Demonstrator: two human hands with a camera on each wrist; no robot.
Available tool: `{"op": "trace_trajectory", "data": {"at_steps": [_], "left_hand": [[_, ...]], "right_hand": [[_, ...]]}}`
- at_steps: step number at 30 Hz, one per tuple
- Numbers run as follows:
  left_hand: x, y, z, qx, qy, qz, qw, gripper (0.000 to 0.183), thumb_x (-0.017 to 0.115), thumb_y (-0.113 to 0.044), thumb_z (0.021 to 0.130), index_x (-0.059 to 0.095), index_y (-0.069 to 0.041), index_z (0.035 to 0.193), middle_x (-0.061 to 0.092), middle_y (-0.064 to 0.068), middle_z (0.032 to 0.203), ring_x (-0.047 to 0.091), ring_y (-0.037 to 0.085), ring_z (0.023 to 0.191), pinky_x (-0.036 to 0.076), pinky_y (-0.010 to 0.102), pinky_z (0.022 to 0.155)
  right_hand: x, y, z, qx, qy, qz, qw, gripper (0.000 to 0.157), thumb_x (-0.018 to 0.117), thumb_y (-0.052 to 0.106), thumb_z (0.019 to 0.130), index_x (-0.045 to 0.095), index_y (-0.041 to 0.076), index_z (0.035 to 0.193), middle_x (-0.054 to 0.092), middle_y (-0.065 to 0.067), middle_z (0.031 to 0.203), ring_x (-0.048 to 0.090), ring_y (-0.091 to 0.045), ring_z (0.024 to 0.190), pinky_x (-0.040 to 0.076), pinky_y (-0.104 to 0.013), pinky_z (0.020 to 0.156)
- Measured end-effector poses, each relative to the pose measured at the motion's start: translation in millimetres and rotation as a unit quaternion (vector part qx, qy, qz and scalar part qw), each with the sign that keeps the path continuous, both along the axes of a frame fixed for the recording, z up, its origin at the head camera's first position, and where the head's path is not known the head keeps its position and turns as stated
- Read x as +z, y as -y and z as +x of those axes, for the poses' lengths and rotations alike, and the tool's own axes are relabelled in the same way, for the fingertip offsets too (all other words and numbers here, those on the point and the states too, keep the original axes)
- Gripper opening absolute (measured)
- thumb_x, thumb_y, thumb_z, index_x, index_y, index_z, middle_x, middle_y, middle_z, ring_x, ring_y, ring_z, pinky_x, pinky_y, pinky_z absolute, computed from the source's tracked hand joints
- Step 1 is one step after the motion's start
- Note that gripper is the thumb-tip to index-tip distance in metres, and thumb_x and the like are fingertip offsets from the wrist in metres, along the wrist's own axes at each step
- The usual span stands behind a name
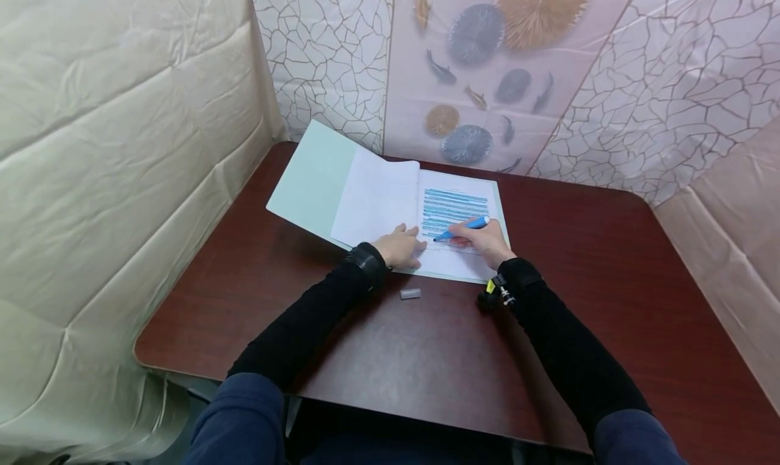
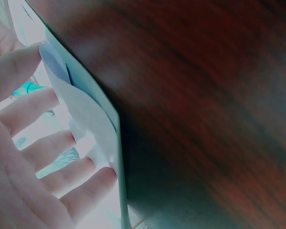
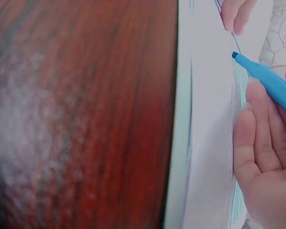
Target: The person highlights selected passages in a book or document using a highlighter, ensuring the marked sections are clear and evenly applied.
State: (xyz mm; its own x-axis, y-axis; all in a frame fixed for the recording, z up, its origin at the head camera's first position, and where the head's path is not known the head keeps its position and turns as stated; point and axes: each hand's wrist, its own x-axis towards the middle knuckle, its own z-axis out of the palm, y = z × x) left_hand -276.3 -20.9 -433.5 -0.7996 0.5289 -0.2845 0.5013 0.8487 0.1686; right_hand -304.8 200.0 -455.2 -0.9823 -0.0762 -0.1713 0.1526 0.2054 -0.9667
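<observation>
My right hand (image 1: 483, 240) pinches a blue highlighter (image 1: 468, 228), its tip at the lower lines of a printed page (image 1: 457, 265). Most of the text above is covered with blue strokes. In the right wrist view the highlighter (image 3: 271, 83) shows its dark blue chisel tip, and the hand (image 3: 267, 148) lies along the page. My left hand (image 1: 399, 247) rests with spread fingers across the inner fold, on the turned page (image 1: 378, 194) and the printed one. Up close, the left hand's fingers (image 2: 33, 112) look straight against the paper. A pale green folder (image 1: 311, 174) lies open under the sheets.
A small grey cap-like piece (image 1: 410, 294) lies on the brown table (image 1: 365, 343) in front of the folder. Draped fabric (image 1: 152, 147) hangs at the left, and patterned cloth (image 1: 329, 52) stands behind the table. Both wrists wear dark bands.
</observation>
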Motion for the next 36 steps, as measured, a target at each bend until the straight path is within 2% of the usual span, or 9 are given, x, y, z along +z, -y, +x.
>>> {"op": "trace_trajectory", "data": {"at_steps": [6,11,13,15,18,21,25,32,36], "left_hand": [[1.3,0.8,-0.2,-0.015,-0.006,-0.006,0.9999,0.055,0.056,-0.035,0.096,0.042,-0.018,0.147,0.022,0.011,0.161,0.014,0.033,0.15,0.018,0.042,0.122],[1.6,1.0,0.3,-0.003,0.001,0.0,1.0,0.055,0.057,-0.036,0.096,0.042,-0.02,0.147,0.019,0.011,0.162,0.013,0.036,0.15,0.024,0.046,0.119],[2.0,1.2,0.5,-0.001,0.002,0.002,1.0,0.056,0.057,-0.036,0.096,0.042,-0.02,0.147,0.018,0.011,0.162,0.013,0.037,0.149,0.025,0.047,0.118],[2.0,1.2,0.4,-0.001,0.001,0.003,1.0,0.056,0.058,-0.036,0.095,0.042,-0.02,0.147,0.018,0.011,0.162,0.012,0.038,0.149,0.025,0.047,0.118],[1.4,0.8,0.1,-0.001,0.002,0.001,1.0,0.057,0.058,-0.036,0.095,0.041,-0.02,0.147,0.018,0.011,0.162,0.012,0.037,0.15,0.025,0.047,0.118],[0.8,0.3,-0.5,-0.001,0.004,-0.001,1.0,0.056,0.057,-0.036,0.096,0.041,-0.02,0.147,0.018,0.011,0.162,0.012,0.037,0.15,0.024,0.047,0.119],[0.1,0.1,-0.9,0.002,0.007,0.0,1.0,0.055,0.056,-0.036,0.096,0.041,-0.021,0.147,0.017,0.01,0.162,0.011,0.036,0.15,0.024,0.047,0.119],[0.5,0.1,-0.5,0.0,0.006,-0.003,1.0,0.055,0.055,-0.036,0.097,0.04,-0.021,0.148,0.017,0.01,0.162,0.011,0.035,0.15,0.023,0.046,0.119],[0.5,-0.3,-1.0,0.005,0.01,-0.001,0.9999,0.055,0.055,-0.036,0.097,0.04,-0.022,0.148,0.017,0.01,0.163,0.011,0.035,0.15,0.023,0.045,0.119]], "right_hand": [[3.5,1.5,1.8,0.007,-0.015,0.066,0.998,0.038,0.077,0.027,0.082,0.067,0.001,0.108,0.075,0.001,0.085,0.072,-0.011,0.076,0.057,-0.027,0.074],[4.6,1.4,3.4,0.022,-0.034,0.099,0.994,0.041,0.076,0.03,0.083,0.067,0.001,0.111,0.072,0.006,0.084,0.069,-0.018,0.085,0.051,-0.032,0.087],[6.0,2.0,3.6,0.026,-0.042,0.103,0.993,0.041,0.075,0.029,0.083,0.065,0.001,0.112,0.071,0.008,0.084,0.069,-0.021,0.087,0.049,-0.032,0.088],[11.1,3.8,6.4,0.034,-0.045,0.107,0.993,0.04,0.074,0.026,0.085,0.064,-0.001,0.113,0.073,0.003,0.087,0.069,-0.026,0.088,0.051,-0.034,0.087],[12.3,4.3,6.9,0.037,-0.044,0.098,0.994,0.037,0.073,0.024,0.086,0.064,-0.001,0.113,0.074,-0.009,0.094,0.07,-0.028,0.087,0.055,-0.033,0.081],[12.6,4.6,6.5,0.037,-0.041,0.094,0.994,0.035,0.073,0.023,0.086,0.065,-0.001,0.11,0.074,-0.015,0.097,0.071,-0.03,0.085,0.056,-0.034,0.077],[8.8,3.3,2.7,0.032,-0.044,0.097,0.994,0.035,0.075,0.024,0.084,0.067,-0.002,0.107,0.075,-0.009,0.089,0.072,-0.027,0.08,0.057,-0.031,0.072],[7.6,1.5,1.7,0.04,-0.048,0.101,0.993,0.037,0.075,0.026,0.084,0.067,-0.003,0.106,0.075,-0.014,0.092,0.072,-0.024,0.077,0.057,-0.03,0.07],[7.2,0.7,1.0,0.032,-0.049,0.102,0.993,0.036,0.076,0.026,0.082,0.068,-0.002,0.103,0.075,-0.012,0.09,0.072,-0.02,0.074,0.057,-0.028,0.068]]}}
